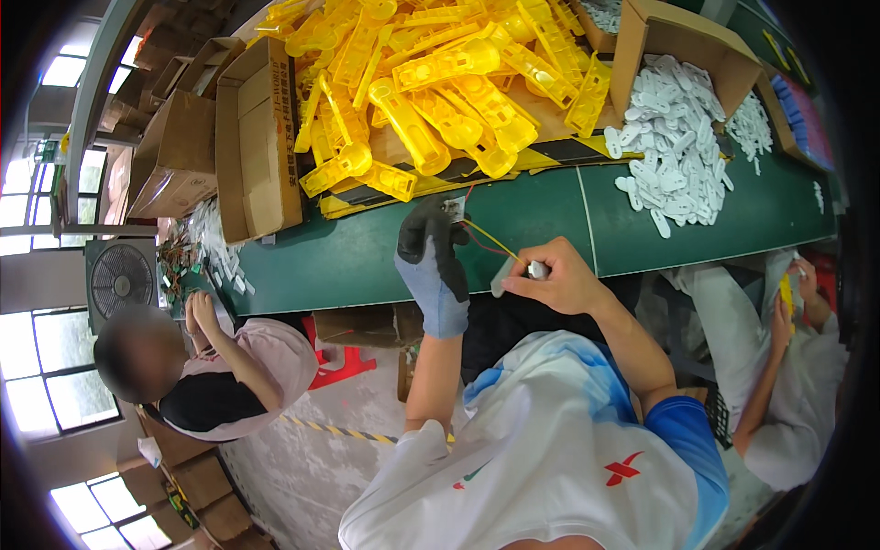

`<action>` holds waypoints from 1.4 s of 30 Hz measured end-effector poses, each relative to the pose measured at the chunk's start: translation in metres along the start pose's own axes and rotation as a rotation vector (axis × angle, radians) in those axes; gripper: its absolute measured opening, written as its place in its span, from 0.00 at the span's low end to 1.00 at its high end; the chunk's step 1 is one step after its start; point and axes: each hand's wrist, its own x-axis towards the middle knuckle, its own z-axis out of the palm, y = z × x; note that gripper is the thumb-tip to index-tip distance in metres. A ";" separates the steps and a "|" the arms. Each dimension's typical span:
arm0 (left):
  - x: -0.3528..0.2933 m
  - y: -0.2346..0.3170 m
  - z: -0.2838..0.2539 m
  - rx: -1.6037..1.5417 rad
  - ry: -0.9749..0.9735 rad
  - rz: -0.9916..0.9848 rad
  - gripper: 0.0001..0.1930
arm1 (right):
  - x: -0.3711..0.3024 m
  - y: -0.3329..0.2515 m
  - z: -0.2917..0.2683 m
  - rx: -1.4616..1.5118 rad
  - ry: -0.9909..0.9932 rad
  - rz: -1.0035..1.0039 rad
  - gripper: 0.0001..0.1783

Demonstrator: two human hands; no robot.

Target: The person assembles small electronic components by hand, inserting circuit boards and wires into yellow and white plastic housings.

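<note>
My left hand (pixel 433 261), in a grey and black work glove, is closed on a small pale part with wires (pixel 455 209) above the green bench's front edge. From that part a thin yellow wire (pixel 490 240) and a red wire run to my bare right hand (pixel 564 280). The fingers of my right hand pinch a small white piece (pixel 538 270). Beside these fingers shows a pale, flat-looking piece (pixel 501 277); I cannot tell what it is or whether I hold it.
Yellow plastic housings (pixel 449 92) heap at the back, behind a black-and-yellow striped edge (pixel 422 189). White plastic pieces (pixel 678 147) pile at the right by an open carton (pixel 683 41). Another carton (pixel 257 142) stands left. One co-worker (pixel 229 376) sits left, another (pixel 779 367) right.
</note>
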 end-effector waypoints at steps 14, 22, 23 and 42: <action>-0.010 0.002 0.017 -0.074 0.040 0.222 0.24 | -0.008 -0.004 0.012 0.318 0.554 -0.080 0.25; -0.020 0.010 0.029 0.562 -0.156 0.624 0.28 | 0.020 -0.041 0.012 0.119 0.533 -0.160 0.17; -0.020 0.014 0.030 0.614 -0.220 0.653 0.29 | 0.020 -0.040 0.009 0.116 0.538 -0.159 0.17; -0.022 0.002 0.001 -0.004 -0.305 -0.019 0.16 | 0.008 -0.028 -0.018 0.050 0.271 -0.035 0.10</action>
